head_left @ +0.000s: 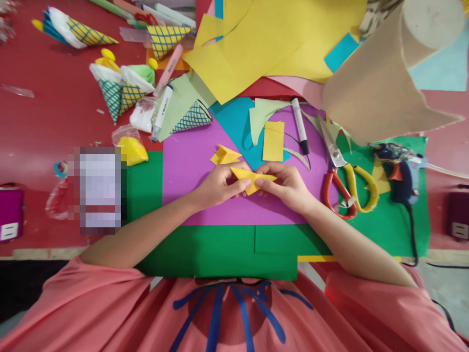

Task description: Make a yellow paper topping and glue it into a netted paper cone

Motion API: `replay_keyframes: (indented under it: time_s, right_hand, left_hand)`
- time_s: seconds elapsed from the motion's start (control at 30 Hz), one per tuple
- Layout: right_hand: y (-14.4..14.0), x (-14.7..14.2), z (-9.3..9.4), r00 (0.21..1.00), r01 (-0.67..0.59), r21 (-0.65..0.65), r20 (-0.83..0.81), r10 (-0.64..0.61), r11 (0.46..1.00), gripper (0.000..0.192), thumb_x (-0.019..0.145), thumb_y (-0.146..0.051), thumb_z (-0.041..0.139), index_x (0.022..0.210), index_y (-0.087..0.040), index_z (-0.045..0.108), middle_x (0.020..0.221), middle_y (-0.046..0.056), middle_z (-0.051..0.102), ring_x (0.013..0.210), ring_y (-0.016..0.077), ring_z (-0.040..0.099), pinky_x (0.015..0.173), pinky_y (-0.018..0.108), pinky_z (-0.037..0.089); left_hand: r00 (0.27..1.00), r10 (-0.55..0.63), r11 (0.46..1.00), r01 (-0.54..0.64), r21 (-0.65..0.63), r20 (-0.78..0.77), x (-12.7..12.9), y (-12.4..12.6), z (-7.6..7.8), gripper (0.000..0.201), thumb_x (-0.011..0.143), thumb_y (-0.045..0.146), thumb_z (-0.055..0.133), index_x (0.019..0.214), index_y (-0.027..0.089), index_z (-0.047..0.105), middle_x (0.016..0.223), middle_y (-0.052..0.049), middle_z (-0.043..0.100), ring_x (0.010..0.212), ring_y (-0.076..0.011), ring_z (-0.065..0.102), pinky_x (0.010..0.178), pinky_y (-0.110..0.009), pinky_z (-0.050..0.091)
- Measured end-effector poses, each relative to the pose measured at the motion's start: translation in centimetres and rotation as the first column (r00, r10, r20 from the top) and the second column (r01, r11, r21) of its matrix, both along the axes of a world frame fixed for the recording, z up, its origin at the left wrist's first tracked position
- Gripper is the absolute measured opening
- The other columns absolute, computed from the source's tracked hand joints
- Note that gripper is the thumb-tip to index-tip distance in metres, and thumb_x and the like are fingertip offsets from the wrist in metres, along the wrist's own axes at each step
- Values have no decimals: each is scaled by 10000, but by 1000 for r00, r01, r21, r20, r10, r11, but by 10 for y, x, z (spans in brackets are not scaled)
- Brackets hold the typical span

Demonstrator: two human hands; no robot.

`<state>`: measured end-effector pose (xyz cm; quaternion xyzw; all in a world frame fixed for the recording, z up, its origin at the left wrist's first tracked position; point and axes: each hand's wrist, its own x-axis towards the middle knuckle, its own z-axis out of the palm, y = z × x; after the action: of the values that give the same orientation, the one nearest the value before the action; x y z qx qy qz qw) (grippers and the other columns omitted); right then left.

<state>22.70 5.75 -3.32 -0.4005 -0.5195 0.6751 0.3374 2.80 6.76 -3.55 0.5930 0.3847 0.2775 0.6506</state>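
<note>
Both my hands meet over a purple sheet (190, 161) and pinch one small folded yellow paper piece (248, 178). My left hand (219, 186) grips its left end with the fingers curled under. My right hand (284, 183) presses its right end with the thumb on top. Just beyond my left hand lies another folded yellow piece (224, 154). A small yellow rectangle (273, 141) rests on the blue sheet (234, 122) beyond my right hand.
Scissors (342, 176) with red and yellow handles and a blue glue gun (401, 173) lie to the right on green paper (388, 220). A marker (300, 126) lies near the rectangle. Paper cones (120, 90), yellow sheets (271, 39) and a beige roll (381, 83) crowd the far side.
</note>
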Motion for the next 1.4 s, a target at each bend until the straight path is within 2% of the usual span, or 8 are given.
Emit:
replay_keyframes:
  time_s: [0.33, 0.53, 0.77, 0.83, 0.97, 1.03, 1.23, 1.4]
  right_hand:
    - [-1, -3, -2, 998, 44, 99, -48, -40, 994, 240, 807, -395, 746, 827, -179, 644, 792, 4, 661, 741, 120, 611, 734, 274, 505]
    - [-3, 0, -2, 998, 53, 139, -25, -50, 989, 188, 821, -367, 739, 857, -197, 668, 824, 12, 678, 775, 141, 634, 768, 313, 526]
    - [-8, -5, -4, 985, 174, 151, -38, -170, 973, 206, 817, -406, 735, 854, -225, 642, 819, 12, 668, 672, 131, 632, 650, 316, 569]
    - [-9, -5, -4, 981, 196, 147, -41, -192, 970, 196, 821, -397, 733, 851, -228, 638, 803, 10, 664, 657, 129, 630, 630, 311, 567]
    - [-9, -6, -4, 975, 223, 136, -11, -224, 965, 211, 817, -409, 737, 832, -229, 629, 785, 5, 652, 656, 130, 632, 617, 310, 557]
    - [-10, -6, -4, 970, 237, 139, 15, -242, 961, 245, 807, -441, 740, 828, -227, 624, 799, 7, 652, 659, 131, 632, 623, 316, 560]
    - [-10, -6, -3, 952, 294, 175, 38, -305, 940, 225, 820, -427, 732, 812, -233, 617, 799, 9, 681, 711, 138, 650, 670, 313, 564]
    - [-12, -8, -3, 935, 328, 243, 55, -351, 913, 166, 833, -362, 731, 795, -232, 634, 786, 7, 688, 739, 136, 657, 697, 299, 554]
  left_hand:
    - [994, -42, 982, 60, -181, 104, 1, 4, 7, 367, 810, 521, 671, 785, 179, 540, 520, 53, 550, 397, -52, 457, 363, -171, 336]
    - [993, -44, 965, 71, -253, 110, 2, 3, 2, 422, 804, 577, 662, 766, 173, 550, 482, 72, 485, 369, -32, 403, 339, -152, 293]
    - [988, -69, 957, 104, -272, 137, 3, 2, 0, 429, 834, 595, 621, 780, 177, 541, 493, 74, 485, 369, -25, 423, 335, -132, 312]
    - [991, -10, 970, 41, -238, 131, 5, 1, 1, 405, 838, 567, 633, 798, 184, 507, 512, 75, 521, 380, -28, 469, 353, -124, 353]
    - [963, 225, 969, -205, -136, 150, 10, -2, -2, 443, 776, 465, 746, 963, 241, 413, 606, 123, 577, 359, -31, 517, 342, -116, 381]
    - [957, 262, 964, -256, -65, 122, 9, -5, -3, 405, 789, 433, 743, 949, 239, 425, 629, 117, 587, 371, -31, 538, 352, -114, 404]
    - [972, 229, 938, -207, 278, -50, 5, -12, -3, 228, 920, 386, 593, 901, 165, 646, 784, -7, 724, 626, -71, 694, 585, -149, 565]
    - [966, 233, 897, -167, 409, -116, 4, -14, -1, 244, 917, 373, 597, 939, 158, 709, 824, -28, 770, 664, -88, 710, 626, -166, 579]
